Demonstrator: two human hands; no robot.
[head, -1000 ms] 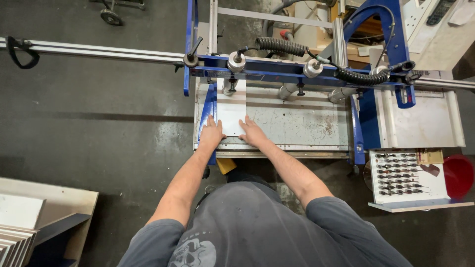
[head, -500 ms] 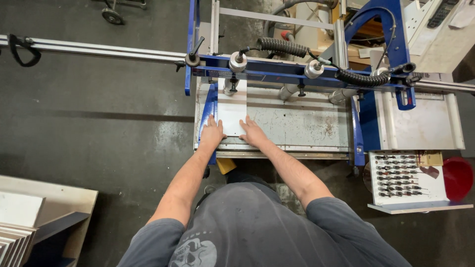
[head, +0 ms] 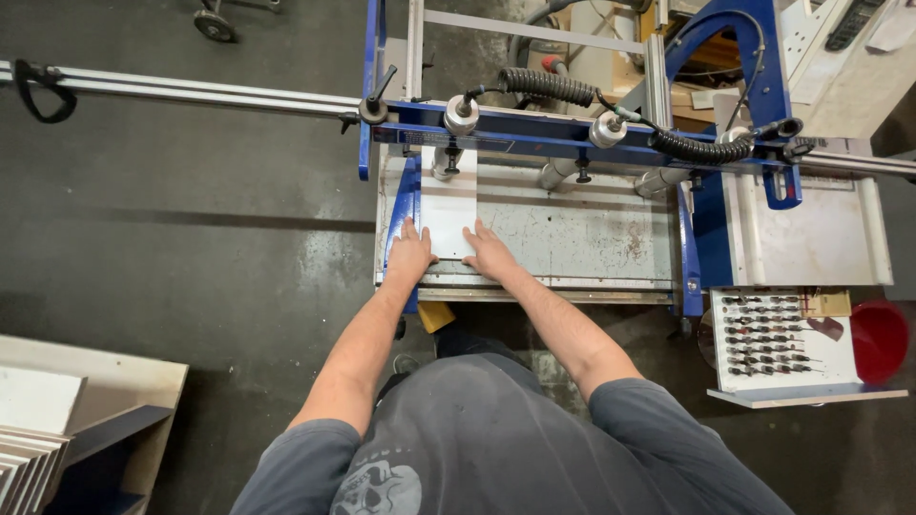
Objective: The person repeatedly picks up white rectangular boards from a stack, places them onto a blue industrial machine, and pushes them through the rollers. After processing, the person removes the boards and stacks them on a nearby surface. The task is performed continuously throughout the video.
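A small white panel [head: 448, 212] lies flat on the grey metal bed [head: 582, 234] of a blue-framed machine, its far end under a cylindrical clamp [head: 460, 114]. My left hand [head: 410, 254] rests on the panel's near left corner, fingers flat and together. My right hand [head: 489, 253] presses on the near right corner, fingers spread. Both palms lie at the bed's front edge. Neither hand grips anything.
A blue crossbar [head: 572, 133] with black corrugated hoses [head: 549, 86] spans the bed. A long metal rail [head: 191, 92] runs left. A white tray of drill bits [head: 778, 339] and a red bowl [head: 878, 339] sit right. Stacked white panels [head: 33, 448] stand at lower left.
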